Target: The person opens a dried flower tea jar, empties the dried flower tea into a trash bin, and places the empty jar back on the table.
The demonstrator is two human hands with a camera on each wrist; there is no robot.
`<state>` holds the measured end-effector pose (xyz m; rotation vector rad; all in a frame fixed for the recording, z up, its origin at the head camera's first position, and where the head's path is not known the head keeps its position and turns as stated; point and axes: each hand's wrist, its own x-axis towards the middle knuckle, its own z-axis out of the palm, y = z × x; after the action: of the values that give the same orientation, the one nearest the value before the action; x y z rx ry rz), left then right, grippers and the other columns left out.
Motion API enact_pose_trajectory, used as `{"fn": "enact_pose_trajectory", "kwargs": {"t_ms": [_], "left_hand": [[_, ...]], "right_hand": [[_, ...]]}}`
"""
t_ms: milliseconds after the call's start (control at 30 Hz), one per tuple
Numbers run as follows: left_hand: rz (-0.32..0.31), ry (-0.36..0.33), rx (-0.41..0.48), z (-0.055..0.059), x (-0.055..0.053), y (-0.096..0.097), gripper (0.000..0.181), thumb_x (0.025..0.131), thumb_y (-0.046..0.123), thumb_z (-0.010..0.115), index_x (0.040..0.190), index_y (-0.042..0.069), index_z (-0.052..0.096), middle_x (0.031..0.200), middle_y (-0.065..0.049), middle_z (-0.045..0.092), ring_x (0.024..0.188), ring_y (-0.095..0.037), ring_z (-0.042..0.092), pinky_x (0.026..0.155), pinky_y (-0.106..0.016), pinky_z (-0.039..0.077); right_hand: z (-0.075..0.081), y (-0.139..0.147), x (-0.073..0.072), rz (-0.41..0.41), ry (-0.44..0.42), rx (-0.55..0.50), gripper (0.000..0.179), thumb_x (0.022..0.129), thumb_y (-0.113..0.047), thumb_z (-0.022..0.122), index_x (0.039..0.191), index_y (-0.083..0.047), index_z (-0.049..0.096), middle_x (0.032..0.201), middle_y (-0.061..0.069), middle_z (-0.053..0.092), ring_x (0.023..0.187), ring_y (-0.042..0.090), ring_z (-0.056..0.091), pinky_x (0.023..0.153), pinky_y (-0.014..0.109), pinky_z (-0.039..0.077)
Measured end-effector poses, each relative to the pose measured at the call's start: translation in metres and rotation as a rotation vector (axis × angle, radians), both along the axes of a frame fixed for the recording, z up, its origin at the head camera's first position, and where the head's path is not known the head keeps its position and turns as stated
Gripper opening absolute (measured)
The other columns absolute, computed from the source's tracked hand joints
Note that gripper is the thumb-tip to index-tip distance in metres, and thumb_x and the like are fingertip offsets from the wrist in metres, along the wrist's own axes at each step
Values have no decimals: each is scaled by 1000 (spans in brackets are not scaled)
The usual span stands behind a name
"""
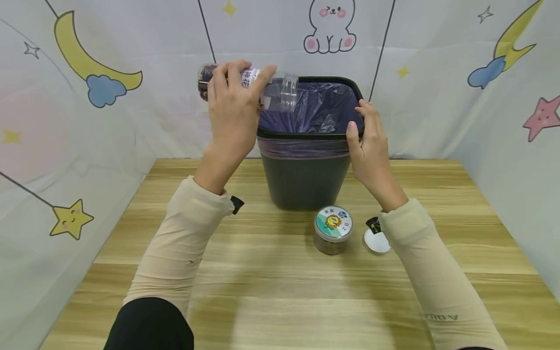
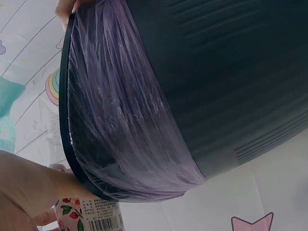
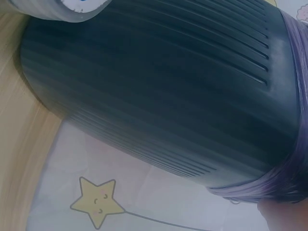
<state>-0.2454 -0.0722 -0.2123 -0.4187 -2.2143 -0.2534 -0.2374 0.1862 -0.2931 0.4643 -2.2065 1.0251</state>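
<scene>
My left hand [image 1: 236, 104] grips a clear plastic jar [image 1: 286, 92] with a white label. The jar lies on its side over the left part of the trash bin [image 1: 306, 175], its transparent end toward the bin and dark dried contents at its far left end. In the left wrist view the jar's printed label [image 2: 91, 214] shows red flowers and a barcode. A purple bag [image 1: 323, 104] lines the dark bin and folds over below its black rim. At the bin's right corner, my right hand [image 1: 372, 146] holds the rim between thumb and fingers.
A round tub [image 1: 333, 231] with a sunflower picture on its lid stands in front of the bin. To its right, partly behind the right sleeve, lies a white round lid [image 1: 376, 241]. Printed cloth [image 1: 175, 112] walls in the wooden table [image 1: 280, 291] at the back and sides.
</scene>
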Motion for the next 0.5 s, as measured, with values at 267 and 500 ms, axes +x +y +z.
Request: {"fn": "enact_pose_trajectory", "kwargs": {"t_ms": [267,500], "left_hand": [[17,29,-21,-1,-1,2,56,99,-5,47,136,34,61,136,-15,49,128,-39,38,110,-48,29],[18,58,-23,-3,-2,2,57,98,-8,45,135,33,62,135,-14,50,129,-36,38,110,-47,31]], "right_hand": [[0,2,-1,5,2,2,65,100,-42,34,144,6,40,156,17,32,146,18,25,118,37,22],[1,1,0,3,0,5,65,100,-42,34,142,7,41,156,17,32,145,19,27,117,37,23]]}}
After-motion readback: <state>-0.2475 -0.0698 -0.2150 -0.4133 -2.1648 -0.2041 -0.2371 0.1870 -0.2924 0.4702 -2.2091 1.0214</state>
